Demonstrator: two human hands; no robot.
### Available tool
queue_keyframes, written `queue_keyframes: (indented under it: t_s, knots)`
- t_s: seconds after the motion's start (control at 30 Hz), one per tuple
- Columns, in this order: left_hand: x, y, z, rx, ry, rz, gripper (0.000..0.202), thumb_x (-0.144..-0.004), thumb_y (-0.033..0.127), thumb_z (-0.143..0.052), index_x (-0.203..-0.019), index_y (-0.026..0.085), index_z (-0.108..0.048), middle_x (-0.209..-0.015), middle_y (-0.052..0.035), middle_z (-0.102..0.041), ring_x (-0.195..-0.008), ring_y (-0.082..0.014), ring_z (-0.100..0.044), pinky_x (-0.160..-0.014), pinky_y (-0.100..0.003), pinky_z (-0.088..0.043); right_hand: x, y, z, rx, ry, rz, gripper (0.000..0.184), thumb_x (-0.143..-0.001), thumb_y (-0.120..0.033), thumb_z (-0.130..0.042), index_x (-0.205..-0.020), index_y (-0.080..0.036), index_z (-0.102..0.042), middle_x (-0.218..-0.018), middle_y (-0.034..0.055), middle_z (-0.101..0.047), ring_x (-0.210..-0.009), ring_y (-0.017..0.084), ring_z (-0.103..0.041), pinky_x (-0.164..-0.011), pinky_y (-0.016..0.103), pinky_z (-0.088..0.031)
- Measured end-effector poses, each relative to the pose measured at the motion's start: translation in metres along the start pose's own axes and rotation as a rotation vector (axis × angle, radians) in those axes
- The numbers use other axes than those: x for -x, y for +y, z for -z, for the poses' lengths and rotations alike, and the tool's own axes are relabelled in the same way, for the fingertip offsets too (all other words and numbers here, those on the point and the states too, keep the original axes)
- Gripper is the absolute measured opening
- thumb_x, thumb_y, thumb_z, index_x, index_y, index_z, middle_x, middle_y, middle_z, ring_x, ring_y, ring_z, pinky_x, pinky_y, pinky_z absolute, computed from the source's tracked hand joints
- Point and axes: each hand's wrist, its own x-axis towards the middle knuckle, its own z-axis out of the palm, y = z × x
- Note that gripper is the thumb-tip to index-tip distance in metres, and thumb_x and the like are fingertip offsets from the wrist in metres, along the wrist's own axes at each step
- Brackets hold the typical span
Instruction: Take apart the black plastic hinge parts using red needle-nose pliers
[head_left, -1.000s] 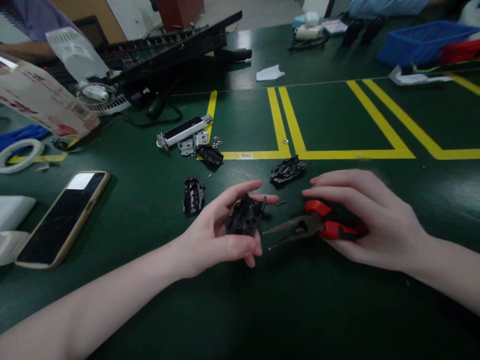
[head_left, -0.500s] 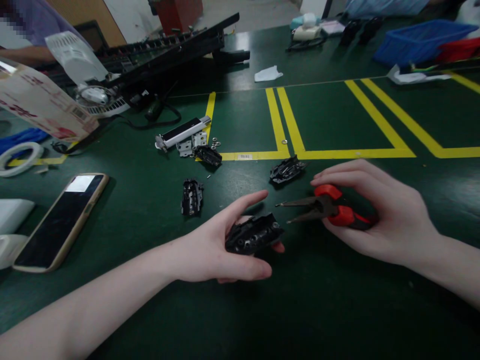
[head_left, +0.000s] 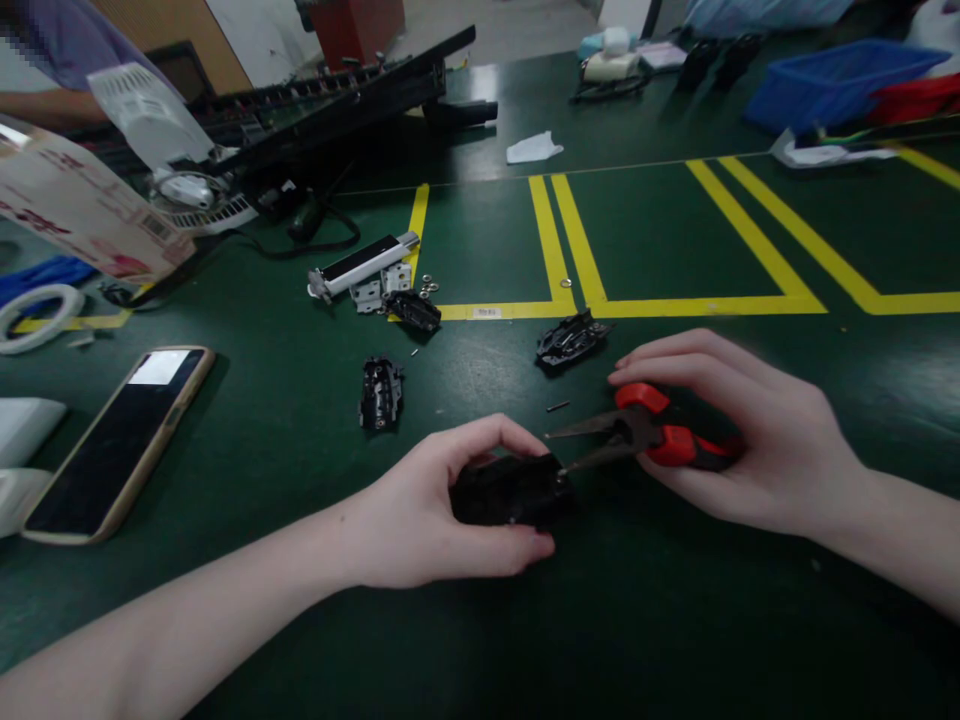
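My left hand (head_left: 435, 510) is closed around a small black plastic part (head_left: 510, 492), pressing it down on the green table (head_left: 675, 620). My right hand (head_left: 735, 430) grips red-handled needle-nose pliers (head_left: 637, 432). Their jaws are parted, and the lower tip touches the right end of the black part. A tiny dark pin (head_left: 557, 406) lies on the table just above the jaws.
Two similar black parts (head_left: 381, 392) (head_left: 571, 340) lie beyond my hands, with a third black part (head_left: 414, 310) by a white-and-black bar (head_left: 364, 263), metal brackets and washers. A phone (head_left: 112, 445) lies left. Tape roll (head_left: 37, 315), cardboard box (head_left: 82, 205), blue bin (head_left: 840, 80) further off.
My left hand turned the black part over and set it down on the table, fingers curling over it. The pliers swung left and down until a tip met the part.
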Motion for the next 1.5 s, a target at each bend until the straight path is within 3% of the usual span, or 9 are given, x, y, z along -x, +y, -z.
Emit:
queue_keyframes:
  t_s: [0.23, 0.57, 0.7, 0.8, 0.9, 1.03, 1.2, 1.4, 1.5]
  knots:
    - [-0.001, 0.005, 0.006, 0.078, -0.095, 0.033, 0.082, -0.08, 0.005, -0.081, -0.14, 0.031, -0.033, -0.086, 0.006, -0.064, -0.068, -0.0068, -0.063, -0.062, -0.015, -0.052, 0.0, 0.0, -0.002, 0.001, 0.017, -0.001, 0.033, -0.085, -0.033, -0.063, -0.119, -0.03, -0.062, -0.112, 0.0053, -0.068, -0.099, 0.027, -0.068, -0.084, 0.047, -0.058]
    - [-0.003, -0.003, 0.003, 0.184, -0.028, 0.049, 0.037, -0.092, 0.02, -0.073, -0.117, 0.024, -0.045, -0.082, 0.0012, -0.072, -0.047, -0.0057, -0.063, -0.045, -0.011, -0.05, 0.0, 0.001, 0.0, 0.013, -0.029, 0.018, 0.035, -0.086, -0.029, -0.063, -0.121, -0.029, -0.061, -0.114, 0.0069, -0.067, -0.1, 0.027, -0.068, -0.083, 0.046, -0.057]
    - [-0.002, 0.001, 0.006, 0.153, -0.051, 0.087, 0.067, -0.088, 0.019, -0.079, -0.141, 0.03, -0.04, -0.077, 0.0035, -0.07, -0.049, -0.0056, -0.062, -0.047, -0.011, -0.052, 0.0, 0.001, 0.0, 0.018, -0.015, 0.038, 0.035, -0.087, -0.03, -0.063, -0.121, -0.028, -0.06, -0.113, 0.0075, -0.067, -0.1, 0.027, -0.068, -0.083, 0.045, -0.057]
    - [-0.001, 0.004, 0.009, 0.185, -0.104, 0.095, 0.093, -0.083, 0.008, -0.08, -0.153, 0.038, -0.026, -0.089, 0.0026, -0.071, -0.054, -0.0056, -0.064, -0.051, -0.013, -0.056, 0.0, 0.0, -0.001, 0.023, -0.011, 0.031, 0.034, -0.087, -0.03, -0.062, -0.121, -0.029, -0.06, -0.113, 0.0077, -0.067, -0.099, 0.028, -0.068, -0.082, 0.046, -0.057]
    - [-0.002, 0.002, 0.012, 0.263, -0.166, 0.08, 0.097, -0.086, 0.002, -0.075, -0.154, 0.043, -0.019, -0.105, -0.0013, -0.074, -0.058, -0.0054, -0.07, -0.057, -0.015, -0.06, 0.0, -0.001, -0.001, 0.029, -0.023, 0.017, 0.034, -0.088, -0.029, -0.06, -0.121, -0.03, -0.06, -0.114, 0.0075, -0.067, -0.1, 0.029, -0.068, -0.082, 0.047, -0.057]
    - [-0.004, -0.006, 0.011, 0.303, -0.177, 0.024, 0.076, -0.091, 0.004, -0.069, -0.151, 0.033, -0.03, -0.109, -0.0067, -0.075, -0.063, -0.0081, -0.074, -0.065, -0.019, -0.063, 0.0, -0.001, 0.0, 0.025, -0.032, 0.021, 0.034, -0.088, -0.03, -0.061, -0.121, -0.028, -0.06, -0.114, 0.0082, -0.067, -0.101, 0.028, -0.068, -0.083, 0.046, -0.057]
    - [-0.004, -0.01, 0.008, 0.252, -0.086, -0.02, 0.044, -0.092, 0.016, -0.074, -0.131, 0.022, -0.055, -0.089, -0.0041, -0.076, -0.056, -0.0069, -0.068, -0.056, -0.014, -0.057, -0.001, -0.001, 0.002, 0.036, -0.061, 0.021, 0.032, -0.089, -0.03, -0.061, -0.121, -0.028, -0.059, -0.114, 0.0083, -0.066, -0.101, 0.028, -0.068, -0.083, 0.045, -0.057]
    - [-0.001, 0.003, 0.009, 0.172, -0.104, 0.048, 0.082, -0.082, 0.013, -0.084, -0.149, 0.035, -0.043, -0.076, 0.0062, -0.064, -0.057, -0.0056, -0.061, -0.051, -0.012, -0.053, -0.001, -0.001, 0.003, 0.042, -0.075, 0.017, 0.032, -0.09, -0.031, -0.059, -0.122, -0.029, -0.057, -0.113, 0.0084, -0.066, -0.1, 0.028, -0.068, -0.083, 0.046, -0.058]
    - [-0.002, 0.002, 0.008, 0.185, -0.13, 0.056, 0.077, -0.081, 0.009, -0.082, -0.145, 0.033, -0.046, -0.074, 0.0074, -0.062, -0.057, -0.006, -0.06, -0.052, -0.014, -0.053, -0.001, -0.001, 0.002, 0.043, -0.072, 0.023, 0.032, -0.089, -0.03, -0.059, -0.121, -0.028, -0.057, -0.113, 0.0085, -0.065, -0.099, 0.028, -0.068, -0.082, 0.046, -0.057]
